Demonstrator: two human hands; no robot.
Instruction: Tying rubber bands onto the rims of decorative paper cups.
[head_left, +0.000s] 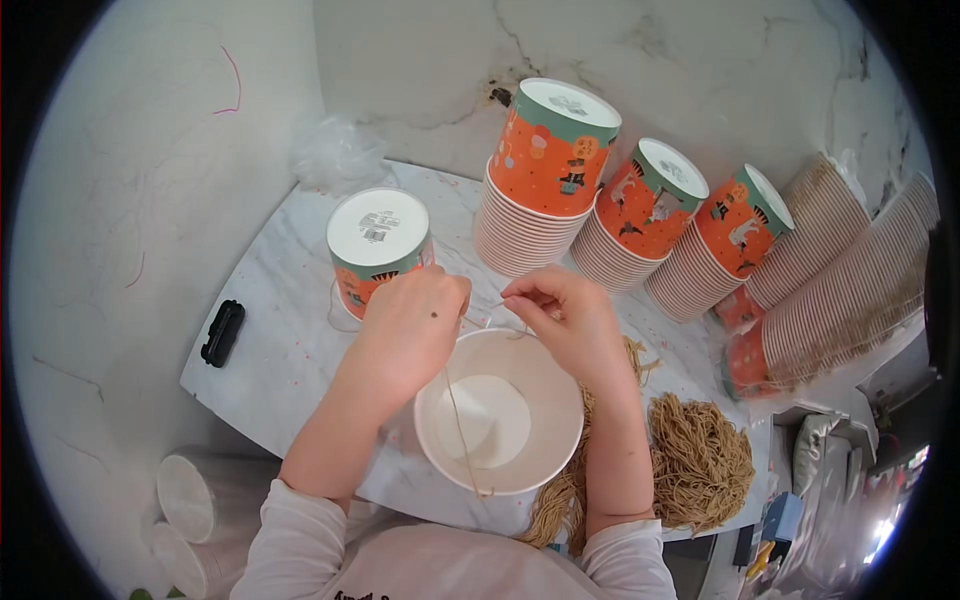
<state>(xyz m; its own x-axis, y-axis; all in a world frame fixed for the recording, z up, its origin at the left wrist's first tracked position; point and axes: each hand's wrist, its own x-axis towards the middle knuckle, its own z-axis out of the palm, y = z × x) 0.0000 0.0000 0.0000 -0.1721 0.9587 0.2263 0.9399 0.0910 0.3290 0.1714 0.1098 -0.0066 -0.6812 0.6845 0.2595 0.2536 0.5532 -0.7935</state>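
A white paper bucket [563, 425] stands open side up on the table in front of me. Above its far rim my left hand [415, 320] is closed on a length of tan string [456, 415]. One end of the string hangs down across the bucket's mouth to the near rim. My right hand [570, 315] pinches another part of it between thumb and fingertips. The short stretch between both hands is partly hidden by fingers. Just beyond my left hand, an orange and green printed bucket [378, 230] rests upside down.
Bundles of tan string [700, 460] lie right of the bucket, some under my right forearm. Tall stacks of nested printed buckets [555, 150] line the back. A black clip-like object [223, 333] is near the left edge of the marble-patterned table [275, 340]. White containers [185, 495] stand below.
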